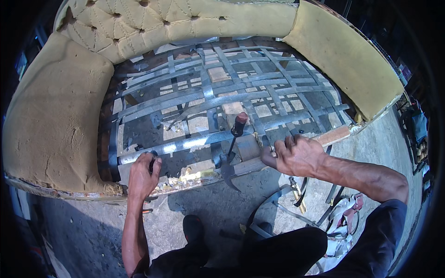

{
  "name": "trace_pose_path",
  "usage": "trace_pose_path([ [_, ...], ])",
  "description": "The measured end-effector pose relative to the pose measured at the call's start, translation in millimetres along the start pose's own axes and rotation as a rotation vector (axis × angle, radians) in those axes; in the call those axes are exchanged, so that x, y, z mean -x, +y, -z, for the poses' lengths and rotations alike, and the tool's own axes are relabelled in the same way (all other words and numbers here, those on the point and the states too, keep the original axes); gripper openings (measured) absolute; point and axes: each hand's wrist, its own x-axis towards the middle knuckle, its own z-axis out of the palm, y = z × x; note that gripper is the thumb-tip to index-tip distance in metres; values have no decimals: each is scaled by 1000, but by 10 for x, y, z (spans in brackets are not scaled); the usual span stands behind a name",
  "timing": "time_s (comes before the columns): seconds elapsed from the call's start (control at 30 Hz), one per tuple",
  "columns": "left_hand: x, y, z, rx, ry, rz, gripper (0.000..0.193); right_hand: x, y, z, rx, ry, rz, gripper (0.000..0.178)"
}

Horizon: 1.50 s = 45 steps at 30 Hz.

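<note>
L hand (pixel 144 172) curled by shiny grey flat strap (pixel 185 144), grip unclear, 9 o'clock of dark metal claw hammer (pixel 226 169). R hand (pixel 299 155) clenched, contents hidden, 3 o'clock.

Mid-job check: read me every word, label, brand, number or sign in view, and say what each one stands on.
No readable text anywhere.
Straps, hammer and foam: no lettering that I can make out.
Crumpled red-and-white pile, lower right: too small and blurred to tell whether it bears print.
</note>
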Motion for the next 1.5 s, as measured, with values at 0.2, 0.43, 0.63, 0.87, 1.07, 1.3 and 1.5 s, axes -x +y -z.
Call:
trace_pose_path([
  [0.2,-4,21,-45,-29,-2,27,23,100,-443,237,-346,410,401,33],
  [0.43,-4,9,43,-20,-24,-34,21,461,-330,131,-584,-119,-246,44],
  [0.63,-615,401,-86,152,-4,-526,17,603,-462,106,-596,-123,-369,50],
  [0.87,-766,949,-804,373,-334,-959,27,747,-672,-37,-853,-92,-499,34],
  [1.07,-920,966,-956,322,-316,-948,38,1085,-1733,-632,-1110,-422,-990,27],
  [1.3,-1053,771,-987,223,-318,-782,42,883,-1537,-465,-1461,-546,-1208,27],
  [1.5,-1056,776,-991,269,-291,-736,45,675,-654,-184,-1396,-49,-686,19],
])
